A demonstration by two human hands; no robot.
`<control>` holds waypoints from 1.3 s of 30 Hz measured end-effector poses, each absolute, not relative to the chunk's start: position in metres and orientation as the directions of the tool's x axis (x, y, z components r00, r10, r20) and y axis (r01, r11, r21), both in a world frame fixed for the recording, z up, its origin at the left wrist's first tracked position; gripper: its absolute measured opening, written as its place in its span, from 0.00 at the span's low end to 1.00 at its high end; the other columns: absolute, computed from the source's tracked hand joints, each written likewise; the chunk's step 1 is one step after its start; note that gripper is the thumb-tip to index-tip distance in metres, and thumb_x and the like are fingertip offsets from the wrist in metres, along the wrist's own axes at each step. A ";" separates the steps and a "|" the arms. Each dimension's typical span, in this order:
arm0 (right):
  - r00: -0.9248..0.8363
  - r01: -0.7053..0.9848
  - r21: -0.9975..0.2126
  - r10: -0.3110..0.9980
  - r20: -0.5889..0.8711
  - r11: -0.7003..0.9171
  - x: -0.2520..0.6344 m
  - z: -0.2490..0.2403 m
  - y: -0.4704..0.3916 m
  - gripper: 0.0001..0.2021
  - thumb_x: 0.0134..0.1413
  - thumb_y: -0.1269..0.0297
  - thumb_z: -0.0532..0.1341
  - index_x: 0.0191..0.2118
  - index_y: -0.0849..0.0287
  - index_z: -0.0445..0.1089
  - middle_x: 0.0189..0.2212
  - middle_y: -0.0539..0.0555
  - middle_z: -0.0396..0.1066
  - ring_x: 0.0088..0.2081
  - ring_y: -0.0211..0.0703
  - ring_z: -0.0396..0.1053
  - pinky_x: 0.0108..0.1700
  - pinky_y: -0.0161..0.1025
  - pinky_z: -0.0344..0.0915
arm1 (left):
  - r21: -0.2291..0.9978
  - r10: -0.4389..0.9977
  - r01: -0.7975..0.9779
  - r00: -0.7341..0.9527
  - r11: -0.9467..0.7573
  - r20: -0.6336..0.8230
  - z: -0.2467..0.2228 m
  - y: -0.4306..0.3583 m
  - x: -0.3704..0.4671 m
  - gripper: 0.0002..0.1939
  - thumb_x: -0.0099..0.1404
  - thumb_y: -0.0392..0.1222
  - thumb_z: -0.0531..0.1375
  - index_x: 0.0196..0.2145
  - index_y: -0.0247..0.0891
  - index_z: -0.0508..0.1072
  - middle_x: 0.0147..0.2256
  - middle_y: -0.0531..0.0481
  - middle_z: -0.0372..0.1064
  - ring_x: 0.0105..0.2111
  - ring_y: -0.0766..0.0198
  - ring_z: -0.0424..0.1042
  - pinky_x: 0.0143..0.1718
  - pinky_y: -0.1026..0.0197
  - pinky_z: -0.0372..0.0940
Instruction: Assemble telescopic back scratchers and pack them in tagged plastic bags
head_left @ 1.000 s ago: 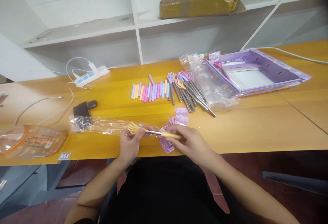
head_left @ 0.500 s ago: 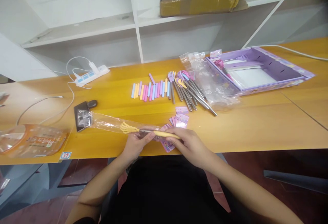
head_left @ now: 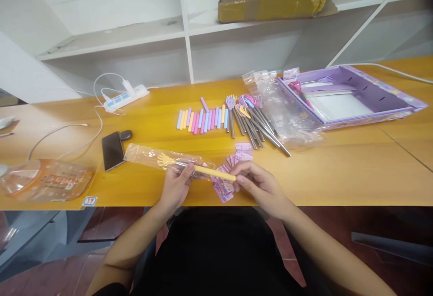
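A yellow back scratcher (head_left: pixel 214 173) with a hand-shaped head lies across both hands, its head and metal rod inside a clear plastic bag (head_left: pixel 142 154). My left hand (head_left: pixel 176 186) is closed around the bagged middle, thumb on top. At the handle's right end, the fingers of my right hand (head_left: pixel 259 185) pinch the tip. Small purple cards (head_left: pixel 223 190) lie on the table just behind and under the handle. Farther back are a row of coloured handle tubes (head_left: pixel 202 121) and a pile of metal-rod scratchers (head_left: pixel 253 127).
Clear bags (head_left: pixel 287 120) lie beside a purple box (head_left: pixel 368 117) at the back right. On the left are a phone (head_left: pixel 113 150), a power strip (head_left: pixel 126 99) with cables and an orange-tinted plastic package (head_left: pixel 64 181). A taped carton (head_left: pixel 274 0) sits on the shelf.
My right hand has shifted to the handle's end, baring more of the yellow handle. The bag's left end has moved off the phone. The view has shifted slightly.
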State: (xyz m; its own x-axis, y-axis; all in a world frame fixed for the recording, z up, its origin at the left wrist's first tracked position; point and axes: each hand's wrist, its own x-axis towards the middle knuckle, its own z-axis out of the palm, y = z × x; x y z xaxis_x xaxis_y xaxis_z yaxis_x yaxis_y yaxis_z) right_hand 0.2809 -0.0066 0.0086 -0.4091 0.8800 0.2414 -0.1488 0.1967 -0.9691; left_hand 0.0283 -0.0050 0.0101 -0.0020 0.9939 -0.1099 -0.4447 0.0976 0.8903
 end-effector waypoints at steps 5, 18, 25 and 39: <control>-0.395 -0.099 -0.959 0.874 0.283 0.266 0.277 0.006 -0.007 0.04 0.76 0.60 0.64 0.48 0.54 0.73 0.35 0.50 0.75 0.33 0.37 0.75 0.38 0.36 0.74 | 0.891 0.993 -0.438 0.044 0.121 -0.112 0.007 -0.006 0.027 0.21 0.61 0.56 0.77 0.37 0.33 0.85 0.32 0.44 0.84 0.27 0.61 0.82 0.35 0.59 0.80; -0.508 0.114 -0.755 0.691 0.515 0.646 0.257 -0.004 -0.014 0.23 0.69 0.69 0.64 0.66 0.52 0.63 0.44 0.55 0.73 0.36 0.42 0.71 0.37 0.41 0.72 | 0.988 0.865 -0.085 0.495 0.133 -0.074 0.012 -0.012 0.026 0.18 0.72 0.54 0.69 0.48 0.35 0.85 0.47 0.41 0.85 0.50 0.51 0.83 0.55 0.55 0.74; -0.598 0.070 -0.705 0.596 0.537 0.706 0.263 0.000 -0.010 0.35 0.63 0.68 0.68 0.72 0.52 0.60 0.49 0.59 0.72 0.43 0.48 0.72 0.44 0.46 0.75 | 0.991 0.863 -0.034 0.495 0.133 -0.098 0.011 -0.013 0.023 0.20 0.74 0.58 0.66 0.45 0.36 0.85 0.43 0.42 0.85 0.44 0.54 0.83 0.49 0.57 0.74; -0.631 0.057 -0.695 0.565 0.531 0.717 0.265 -0.006 -0.007 0.36 0.62 0.66 0.71 0.73 0.52 0.60 0.46 0.57 0.72 0.39 0.44 0.71 0.40 0.41 0.75 | 0.988 0.853 -0.017 0.507 0.155 -0.125 0.011 -0.012 0.022 0.21 0.75 0.58 0.64 0.44 0.35 0.85 0.40 0.42 0.84 0.42 0.55 0.82 0.48 0.57 0.73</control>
State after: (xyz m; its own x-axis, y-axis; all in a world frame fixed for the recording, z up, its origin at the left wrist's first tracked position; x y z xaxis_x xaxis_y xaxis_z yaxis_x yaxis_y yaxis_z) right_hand 0.2653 -0.0069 -0.0058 -0.6315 0.5648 0.5312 0.0566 0.7169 -0.6949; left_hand 0.0222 -0.0121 0.0111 0.5071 0.8528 -0.1247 -0.0173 0.1547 0.9878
